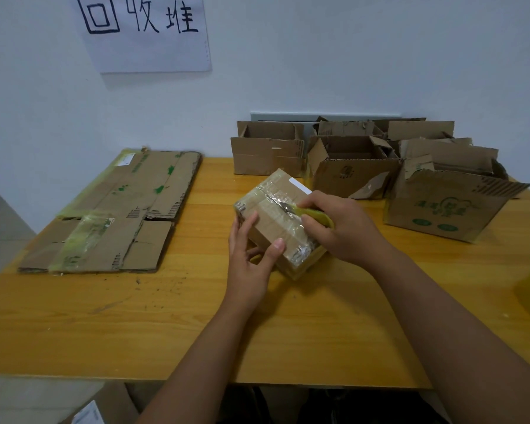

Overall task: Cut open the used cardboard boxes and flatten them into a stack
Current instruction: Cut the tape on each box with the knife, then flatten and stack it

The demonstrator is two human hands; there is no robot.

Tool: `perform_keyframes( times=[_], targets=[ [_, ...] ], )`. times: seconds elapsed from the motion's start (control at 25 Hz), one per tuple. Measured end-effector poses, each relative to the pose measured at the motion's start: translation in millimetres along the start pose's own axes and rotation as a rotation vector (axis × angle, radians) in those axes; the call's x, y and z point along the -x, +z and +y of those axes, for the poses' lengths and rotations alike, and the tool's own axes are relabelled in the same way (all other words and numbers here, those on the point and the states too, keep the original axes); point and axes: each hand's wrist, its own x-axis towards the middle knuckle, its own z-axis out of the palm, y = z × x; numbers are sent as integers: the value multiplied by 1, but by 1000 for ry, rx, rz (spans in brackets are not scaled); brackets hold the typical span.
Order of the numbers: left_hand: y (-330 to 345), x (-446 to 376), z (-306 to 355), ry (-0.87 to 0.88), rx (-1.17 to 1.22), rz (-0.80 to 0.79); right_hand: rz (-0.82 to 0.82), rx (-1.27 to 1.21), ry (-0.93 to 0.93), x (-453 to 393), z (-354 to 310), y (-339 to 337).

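Wooden counter [110,316]: left hand [248,255] grips taped box [276,221]; right hand [343,228] fingers clamp yellow cutter [314,215] (blade on tape seam).

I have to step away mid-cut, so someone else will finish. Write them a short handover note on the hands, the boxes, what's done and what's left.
Left hand holds the small taped box steady at its near end.
Right hand grips the yellow-handled knife, blade in the top tape seam, partly slit.
Done: flattened cardboard lies on the left of the table.
Left: finish this seam, flatten it, then the open boxes at the back right.
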Motion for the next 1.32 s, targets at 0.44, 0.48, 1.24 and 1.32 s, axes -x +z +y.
perform_keyframes(
  times=[0.44, 0.48, 1.24, 1.32],
  targets=[
    [2, -1, -2, 3, 7, 17, 27, 5, -10, 3, -1, 1],
    [2, -1, -2, 7, 5, 24, 17, 37, -1, 2, -1, 4],
    [3, -1, -2, 81, -55, 87, -18, -25, -5, 13, -1, -4],
    [2, -1, 0, 41, -50, 90, -1, -53, -9, 16, 2, -1]
  ],
)
